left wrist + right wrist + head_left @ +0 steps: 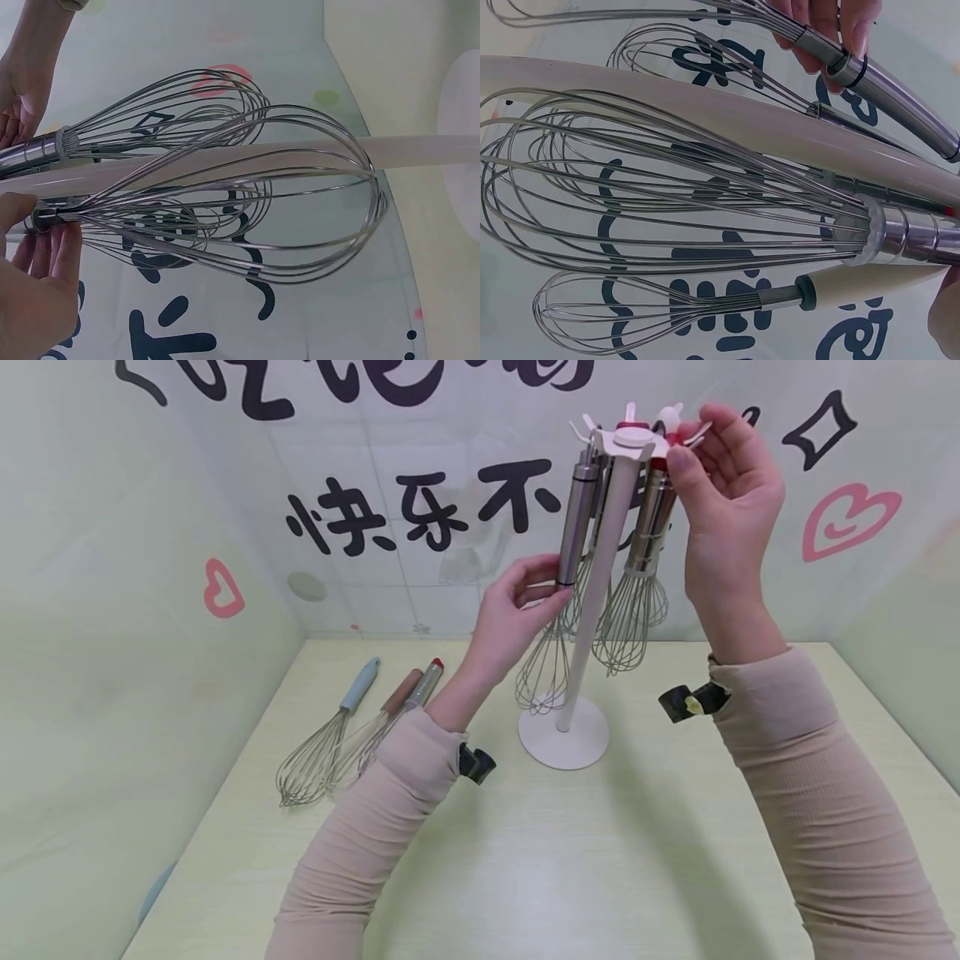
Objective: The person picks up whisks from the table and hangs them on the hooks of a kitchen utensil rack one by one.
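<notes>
- We are pinching the lower handle of the steel-handled whisk (576, 522) with our left hand (517, 610), thumb on the near side and fingers behind; its wires are hanging beside the pole of the white stand (599, 581).
- The whisk's top is lying against the stand's hooks; whether its loop is sitting fully on one, we cannot tell.
- We are curling the fingers of our right hand (735, 502) about a hook at the opposite rim, thumb touching there too; how firmly they are pressing, we cannot tell.
- For good work here, we are judging a light pinch low on the handle best, since it is leaving the top in sight.
- We are reckoning that an even touch on the rim is helping, as a hard pull could be tipping this tall stand.
- We are also watching for snagged wires: the red-banded whisk (651, 522) and a cream-handled whisk (877, 285) are hanging close by.
- On the pale table (540, 860), the stand's round base is resting flat; to its left, a blue-handled whisk (362, 683), a brown-handled whisk (401, 692) and a red-tipped utensil (426, 683) are lying together.
- Around us, pale walls are enclosing the table, the back one showing black lettering (423, 514) and a pink heart (850, 522).
</notes>
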A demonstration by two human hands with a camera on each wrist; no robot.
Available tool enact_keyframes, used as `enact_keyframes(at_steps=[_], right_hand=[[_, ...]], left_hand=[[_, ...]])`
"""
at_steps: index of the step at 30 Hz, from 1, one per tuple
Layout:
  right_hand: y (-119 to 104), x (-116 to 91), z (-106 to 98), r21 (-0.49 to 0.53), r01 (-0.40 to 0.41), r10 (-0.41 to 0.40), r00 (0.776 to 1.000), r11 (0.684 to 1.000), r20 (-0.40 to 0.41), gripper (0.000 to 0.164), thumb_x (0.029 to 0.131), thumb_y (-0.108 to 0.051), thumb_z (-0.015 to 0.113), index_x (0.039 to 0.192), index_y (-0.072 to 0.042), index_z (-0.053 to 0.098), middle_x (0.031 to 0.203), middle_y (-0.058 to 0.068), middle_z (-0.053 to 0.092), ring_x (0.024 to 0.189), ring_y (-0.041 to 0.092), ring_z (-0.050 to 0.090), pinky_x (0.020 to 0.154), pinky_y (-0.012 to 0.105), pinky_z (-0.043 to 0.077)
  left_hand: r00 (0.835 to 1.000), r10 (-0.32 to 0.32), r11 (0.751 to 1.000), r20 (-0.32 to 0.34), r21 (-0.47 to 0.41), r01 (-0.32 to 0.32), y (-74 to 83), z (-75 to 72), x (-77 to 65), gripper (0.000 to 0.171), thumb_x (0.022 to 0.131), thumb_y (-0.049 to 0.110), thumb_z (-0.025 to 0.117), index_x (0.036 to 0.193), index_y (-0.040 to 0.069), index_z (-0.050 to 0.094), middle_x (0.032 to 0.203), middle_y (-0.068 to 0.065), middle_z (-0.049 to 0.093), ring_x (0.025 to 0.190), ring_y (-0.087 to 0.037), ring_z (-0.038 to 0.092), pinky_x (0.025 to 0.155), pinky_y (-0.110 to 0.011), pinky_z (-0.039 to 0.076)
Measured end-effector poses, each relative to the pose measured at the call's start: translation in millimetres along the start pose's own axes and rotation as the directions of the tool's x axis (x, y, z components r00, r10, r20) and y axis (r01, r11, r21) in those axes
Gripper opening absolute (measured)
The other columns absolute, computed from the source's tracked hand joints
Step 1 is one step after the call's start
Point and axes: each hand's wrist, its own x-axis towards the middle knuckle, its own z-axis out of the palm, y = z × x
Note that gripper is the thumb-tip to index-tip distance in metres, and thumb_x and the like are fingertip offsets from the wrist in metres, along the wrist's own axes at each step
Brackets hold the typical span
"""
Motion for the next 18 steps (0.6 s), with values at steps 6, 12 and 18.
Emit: enact_keyframes(at_steps=[6,12,18], right_hand=[[1,0,0,0.003,-0.001,0.001,1.000,1.000,-0.003,0.029,0.079,0.013,0.067,0.105,0.002,0.063,0.093,0.009,0.064,0.087,0.018,0.056,0.080,0.021,0.049],[1,0,0,0.003,0.000,0.000,1.000,1.000,-0.003,0.028,0.079,0.013,0.067,0.105,0.002,0.063,0.092,0.009,0.064,0.087,0.018,0.056,0.080,0.021,0.049],[0,0,0,0.004,-0.002,0.002,1.000,1.000,-0.002,0.028,0.079,0.013,0.067,0.105,0.002,0.063,0.092,0.009,0.064,0.087,0.018,0.056,0.080,0.021,0.049]], left_hand=[[1.000,-0.015,1.000,0.000,0.023,0.015,-5.0,-2.4,-1.3,0.042,0.089,-0.001,0.061,0.130,-0.001,0.053,0.127,-0.019,0.060,0.112,-0.029,0.062,0.092,-0.027,0.055],[1.000,-0.028,0.999,-0.008,0.038,0.028,-8.6,-5.0,-1.9,0.040,0.090,0.001,0.061,0.129,0.000,0.053,0.126,-0.019,0.061,0.112,-0.029,0.062,0.093,-0.027,0.054],[0.999,-0.037,0.995,-0.031,0.090,0.040,-13.2,-9.3,-1.8,0.036,0.090,0.004,0.062,0.126,0.002,0.057,0.120,-0.018,0.063,0.108,-0.025,0.063,0.091,-0.025,0.055]])
